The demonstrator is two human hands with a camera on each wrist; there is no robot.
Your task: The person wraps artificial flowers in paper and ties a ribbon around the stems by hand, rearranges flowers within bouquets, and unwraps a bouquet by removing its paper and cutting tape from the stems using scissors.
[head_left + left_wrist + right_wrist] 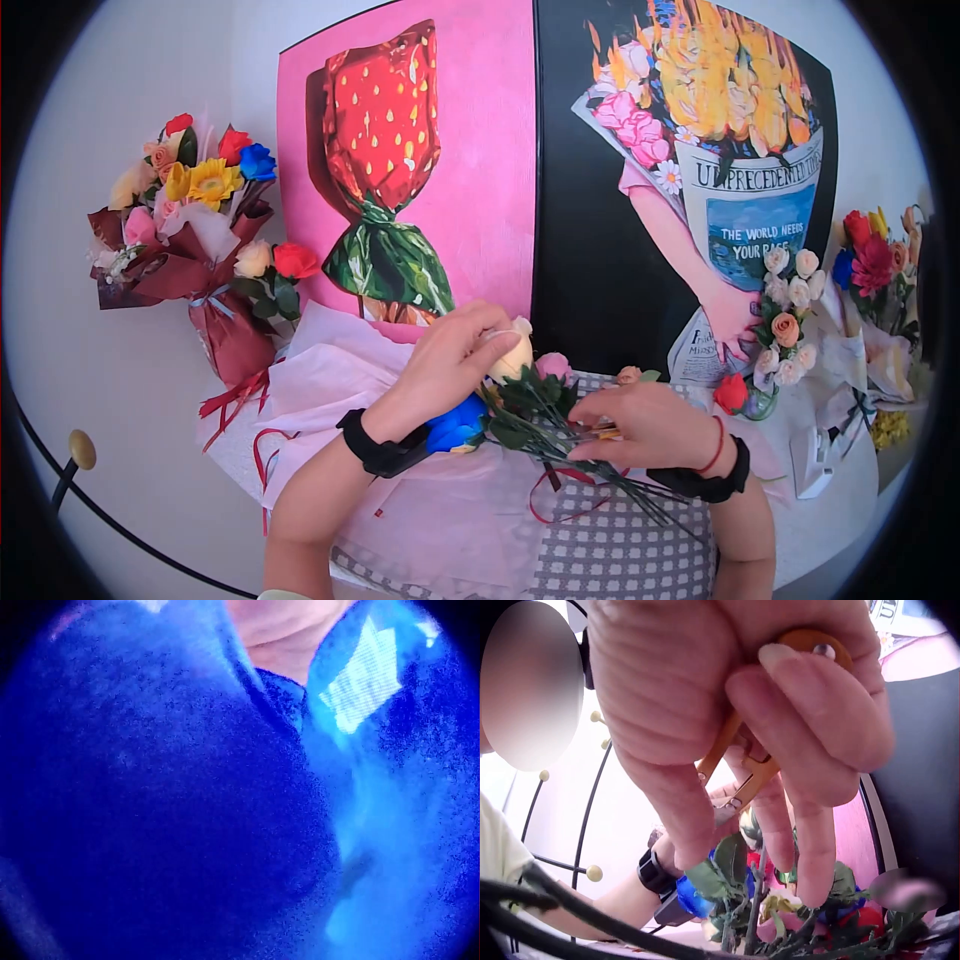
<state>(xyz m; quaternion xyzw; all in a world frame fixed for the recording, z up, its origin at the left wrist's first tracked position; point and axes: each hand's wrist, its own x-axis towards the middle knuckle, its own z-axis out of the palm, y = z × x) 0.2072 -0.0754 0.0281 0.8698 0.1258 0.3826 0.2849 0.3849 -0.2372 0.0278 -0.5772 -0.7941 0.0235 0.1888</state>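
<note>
In the head view my left hand (450, 350) grips a cream rose (513, 362) at its bloom, with a pink rose (554, 367) beside it. A blue flower (458, 425) lies below the left wrist, and blue petals (150, 810) fill the left wrist view. My right hand (645, 425) is over the bundle of green stems (640, 488). Its curled fingers hold orange-handled snips (761, 776) in the right wrist view, while other fingers reach down by the leafy stems (757, 900). The blade tips are hidden behind the thumb.
Pink wrapping paper (330, 375) and a checked cloth (610, 550) cover much of the table. A wrapped bouquet (225, 325) stands at left. White roses (800, 292), a red rose (731, 393) and a white box (811, 462) are at right. Two paintings (490, 150) stand behind.
</note>
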